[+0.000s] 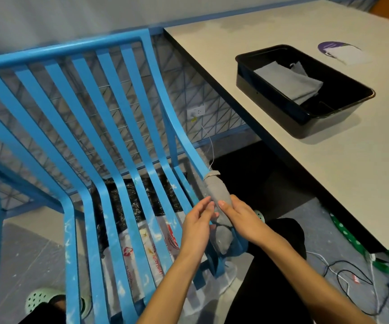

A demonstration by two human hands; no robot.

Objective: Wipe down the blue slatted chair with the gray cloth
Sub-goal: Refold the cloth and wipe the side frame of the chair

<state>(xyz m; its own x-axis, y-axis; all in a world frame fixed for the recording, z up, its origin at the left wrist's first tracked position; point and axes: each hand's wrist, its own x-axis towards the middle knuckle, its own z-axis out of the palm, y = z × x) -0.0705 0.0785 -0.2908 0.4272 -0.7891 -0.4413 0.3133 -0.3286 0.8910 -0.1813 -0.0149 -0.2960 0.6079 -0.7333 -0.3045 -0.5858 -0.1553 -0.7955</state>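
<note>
A bright blue slatted chair (68, 206), seen from above, fills the left and middle of the view. Its flat metal slats run down from a top rail, bend at the seat and continue forward toward the viewer. Pale white specks and smears mark the front ends of the seat slats. A gray cloth (219, 195) is wrapped like a sleeve around the chair's right arm rail, low down near the seat's front corner. It has a paler hem band at its upper end, and its lower end hangs bunched below the hands. The right hand (242, 222) grips the wrapped cloth, thumb on top and fingers curled underneath. The left hand (197, 226) sits just beside it with gently bent fingers whose tips touch the cloth's left side; whether they pinch it cannot be told. To the right stands a pale table (282, 160) holding a black tray (305, 118) with folded gray cloths (289, 83) inside. Blue wire mesh (189, 90) stands behind the chair. A pale green clog (39, 298) shows at lower left, and loose cables (343, 279) lie on the floor at lower right.
</note>
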